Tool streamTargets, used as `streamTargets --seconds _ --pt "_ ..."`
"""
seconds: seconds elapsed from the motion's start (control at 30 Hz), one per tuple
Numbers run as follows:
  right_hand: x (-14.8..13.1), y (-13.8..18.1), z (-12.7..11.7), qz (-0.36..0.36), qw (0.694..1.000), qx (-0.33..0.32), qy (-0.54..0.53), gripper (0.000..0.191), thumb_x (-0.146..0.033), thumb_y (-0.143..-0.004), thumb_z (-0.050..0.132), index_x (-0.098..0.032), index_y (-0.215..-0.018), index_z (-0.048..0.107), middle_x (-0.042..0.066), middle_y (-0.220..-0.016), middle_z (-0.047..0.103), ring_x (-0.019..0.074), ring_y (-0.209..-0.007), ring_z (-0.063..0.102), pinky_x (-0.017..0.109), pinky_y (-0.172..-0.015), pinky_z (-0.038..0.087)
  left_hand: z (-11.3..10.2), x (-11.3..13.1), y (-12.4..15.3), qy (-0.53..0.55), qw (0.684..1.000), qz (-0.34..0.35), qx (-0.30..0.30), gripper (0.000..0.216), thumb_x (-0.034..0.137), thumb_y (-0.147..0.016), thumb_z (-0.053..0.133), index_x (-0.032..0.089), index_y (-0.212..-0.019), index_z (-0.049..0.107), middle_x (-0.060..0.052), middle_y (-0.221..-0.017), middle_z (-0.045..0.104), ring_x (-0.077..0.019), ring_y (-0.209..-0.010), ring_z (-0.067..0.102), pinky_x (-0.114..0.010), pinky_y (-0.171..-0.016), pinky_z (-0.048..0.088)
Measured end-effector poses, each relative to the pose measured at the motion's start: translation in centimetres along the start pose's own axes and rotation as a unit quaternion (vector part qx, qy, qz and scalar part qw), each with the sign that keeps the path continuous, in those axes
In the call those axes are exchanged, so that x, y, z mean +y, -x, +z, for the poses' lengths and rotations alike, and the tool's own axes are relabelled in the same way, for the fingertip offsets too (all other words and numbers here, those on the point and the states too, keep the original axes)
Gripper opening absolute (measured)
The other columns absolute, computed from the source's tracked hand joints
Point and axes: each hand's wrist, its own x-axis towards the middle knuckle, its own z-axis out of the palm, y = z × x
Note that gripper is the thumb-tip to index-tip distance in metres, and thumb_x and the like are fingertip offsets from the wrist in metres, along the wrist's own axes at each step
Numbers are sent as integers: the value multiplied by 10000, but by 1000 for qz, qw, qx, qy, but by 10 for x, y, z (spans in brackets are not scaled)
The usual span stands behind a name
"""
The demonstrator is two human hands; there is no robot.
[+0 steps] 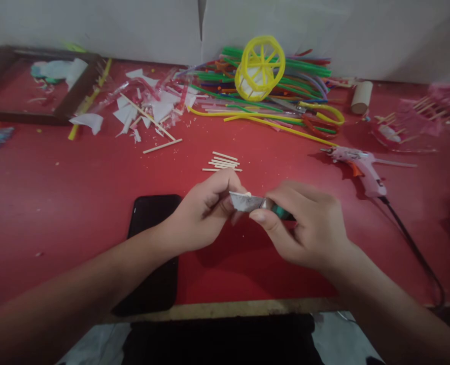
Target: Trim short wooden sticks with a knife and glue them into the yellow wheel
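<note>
Just on the near side of the cut sticks (222,162), left hand (204,213) pinches a stick piece (248,194) against the knife (249,202) gripped tight by right hand (304,223), apparently mid-cut; pushing on needs fingertips clear.

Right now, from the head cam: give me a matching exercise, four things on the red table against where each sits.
Things
1. pink glue gun
2. yellow wheel
3. black phone
4. silvery piece

Places
A. flat on the table, just left of the left hand
B. on the heap of coloured straws at the back
C. pinched between the left hand and the right hand
D. right of both hands, its cord running toward the near edge

Pairs: 1-D, 2-B, 3-A, 4-C
</note>
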Motion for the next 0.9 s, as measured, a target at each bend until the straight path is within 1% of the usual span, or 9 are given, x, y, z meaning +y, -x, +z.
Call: streamTargets --seconds 0.07,0.13,0.2,0.27,0.37,0.43,0.57,0.73,0.9 --pt "1 -3 -2 9 1000 20 19 349 -444 -918 524 -196 -671 532 -4 -580 534 108 -528 457 271 -520 334 3 1 0 -7 1000 -5 -20 158 227 -988 463 184 -838 488 35 -642 506 -75 -540 482 -190 -540 400" --pt "3 -6 -7 31 997 65 37 320 -410 -922 536 -206 -677 517 -1 -588 526 115 -544 457 281 -529 331 5 1 0 -6 999 -7 -38 165 233 -992 454 178 -840 486 25 -645 536 -82 -563 528 -202 -575 429" --pt "8 -8 -11 59 991 117 37 294 -375 -936 529 -217 -690 500 -6 -591 500 119 -554 445 285 -533 325 7 1 0 10 999 -22 -25 177 247 -1002 437 182 -841 466 25 -644 551 -87 -590 551 -211 -610 440" --pt "12 -8 -13 72 989 130 11 298 -375 -954 497 -219 -700 492 -14 -593 475 118 -553 430 282 -534 321 7 -1 0 28 998 -53 7 181 270 -1010 426 191 -848 445 29 -646 556 -88 -595 543 -211 -607 427" --pt "14 -5 -8 49 995 86 -33 308 -385 -969 453 -204 -726 509 -24 -596 475 102 -543 431 262 -527 323 5 -3 -1 48 996 -77 16 178 298 -1019 403 195 -882 452 17 -694 581 -83 -559 490 -214 -567 396" --pt "13 -2 -2 25 997 50 -44 299 -387 -968 443 -192 -768 548 -19 -614 510 97 -547 453 248 -529 333 4 -3 -2 45 997 -59 14 160 284 -1019 400 194 -908 471 9 -721 572 -87 -579 486 -215 -565 391" --pt "8 -1 8 -9 999 -3 -42 330 -406 -960 448 -176 -774 594 3 -653 568 110 -584 496 252 -570 362 2 0 -3 -17 1000 -10 10 77 147 -968 469 185 -908 498 9 -758 532 -91 -689 524 -199 -621 414" --pt "8 -2 9 -37 998 -17 -38 317 -397 -941 490 -171 -749 598 7 -648 560 121 -595 469 266 -588 357 1 3 -1 -85 996 1 -6 171 1 -878 483 168 -901 509 16 -794 530 -74 -699 500 -176 -622 410" --pt "8 -3 8 -45 998 -19 -37 327 -401 -942 482 -173 -722 561 7 -640 541 122 -586 445 274 -573 340 1 4 -1 -98 995 -1 -11 222 -52 -846 455 163 -884 498 37 -769 521 -56 -689 499 -151 -596 393"
